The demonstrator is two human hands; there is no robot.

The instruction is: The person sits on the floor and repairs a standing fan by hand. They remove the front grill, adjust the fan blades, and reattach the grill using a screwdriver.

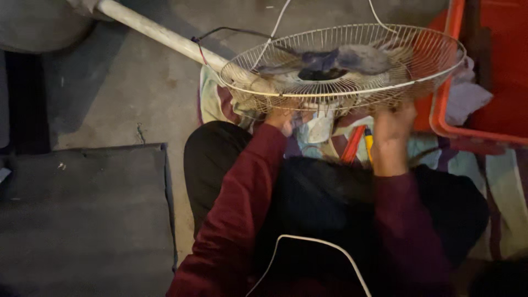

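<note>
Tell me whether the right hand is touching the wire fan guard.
Touching. The head view shows the right hand raised against the underside rim of the wire fan guard, fingers meeting the wires with no gap.

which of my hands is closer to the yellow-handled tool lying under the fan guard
Right. Your right hand grips the wire fan guard's near rim directly beside the yellow-handled tool. Your left hand is under the guard's rim farther to the left, clearly apart from the tool.

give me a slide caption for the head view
Seated person's left hand and right hand reach under a wire fan guard lying flat, beside a red crate.
</note>
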